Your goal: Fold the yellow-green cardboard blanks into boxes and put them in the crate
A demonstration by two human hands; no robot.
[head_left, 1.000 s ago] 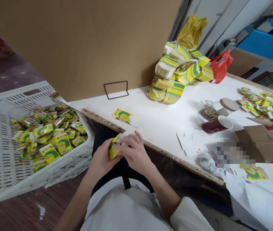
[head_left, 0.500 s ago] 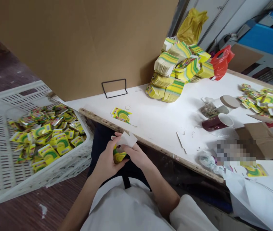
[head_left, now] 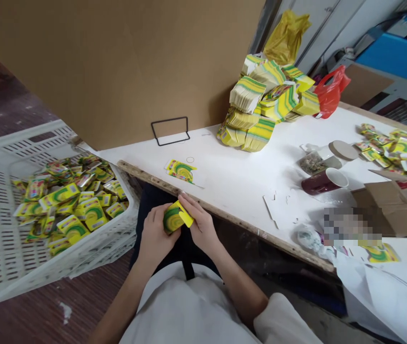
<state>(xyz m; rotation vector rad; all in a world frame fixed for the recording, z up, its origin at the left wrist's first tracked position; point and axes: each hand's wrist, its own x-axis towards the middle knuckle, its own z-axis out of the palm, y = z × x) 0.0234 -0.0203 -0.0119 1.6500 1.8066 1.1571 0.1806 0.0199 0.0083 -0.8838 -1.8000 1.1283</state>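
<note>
Just off the table's front edge, above my lap, my left hand [head_left: 157, 232] wraps round a small yellow-and-green cardboard box [head_left: 173, 217]. My right hand [head_left: 200, 223] is closed at the box's right end, its fingers by a yellow flap [head_left: 186, 216] that sticks out. The inside of the box is hidden from me. On the table beyond my hands lies a flat yellow carton [head_left: 181, 171], near a bent black wire frame [head_left: 170, 131].
At my left, a white plastic basket [head_left: 0, 229] holds many yellow packets. Stacks of flat cartons [head_left: 257, 107] stand at the back beside a large cardboard sheet [head_left: 117, 62]. To the right are a dark red cup [head_left: 316, 184], a lidded jar [head_left: 313, 163] and loose packets [head_left: 400, 148].
The box has turned between my hands. Its white flap pointed up before; now the printed yellow face and a yellow flap show. My right hand has shifted to the box's end.
</note>
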